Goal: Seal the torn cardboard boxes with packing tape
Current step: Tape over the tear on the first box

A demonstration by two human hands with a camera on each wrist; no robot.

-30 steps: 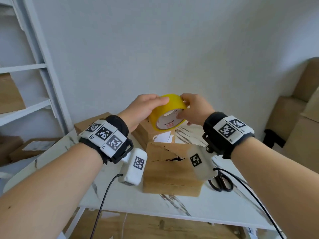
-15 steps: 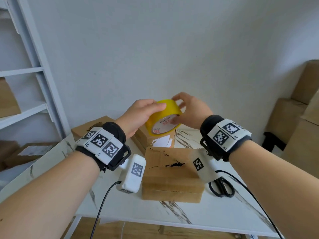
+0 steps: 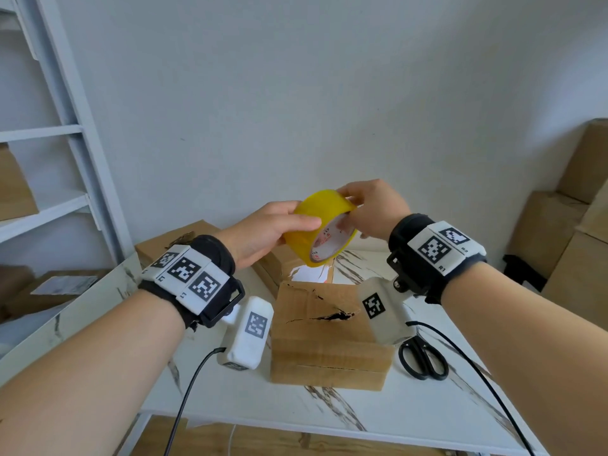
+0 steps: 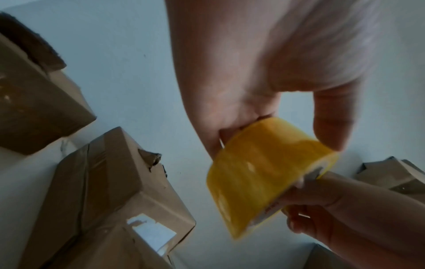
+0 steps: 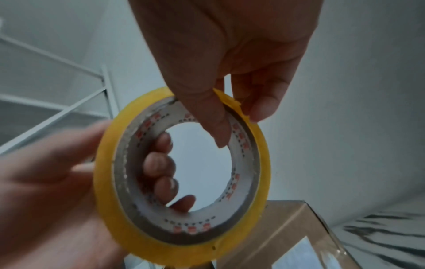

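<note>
While we hold the tape roll up above the desk, the head view shows our left hand wrapped round its rim and our right hand picking at the top edge. One torn box lies below, two more boxes behind it, one pair of scissors beside it.

From the left wrist, our thumb and fingers clamp the roll; three boxes show on the desk underneath.

From the right wrist, thumb and forefinger pinch the loose tape end. We judge the step is freeing that end; next calls for drawing a strip across the tear.
</note>
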